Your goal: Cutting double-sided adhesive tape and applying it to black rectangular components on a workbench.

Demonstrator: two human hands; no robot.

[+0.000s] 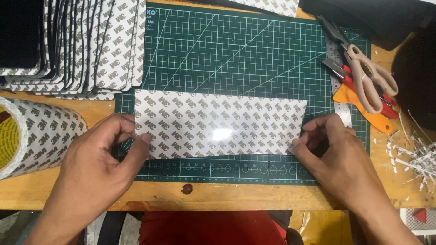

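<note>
A rectangular sheet of white backing paper with a repeating grey print lies flat on a dark green gridded cutting mat. My left hand pinches the sheet's lower left corner between thumb and fingers. At the sheet's lower right edge my right hand presses with thumb and fingertips. A bright glare spot sits near the sheet's middle.
A fanned stack of similar printed sheets fills the back left. A large roll of the same material lies at the left. Beige-handled scissors, a steel ruler, an orange tool and paper scraps are at right. The wooden table edge runs along the front.
</note>
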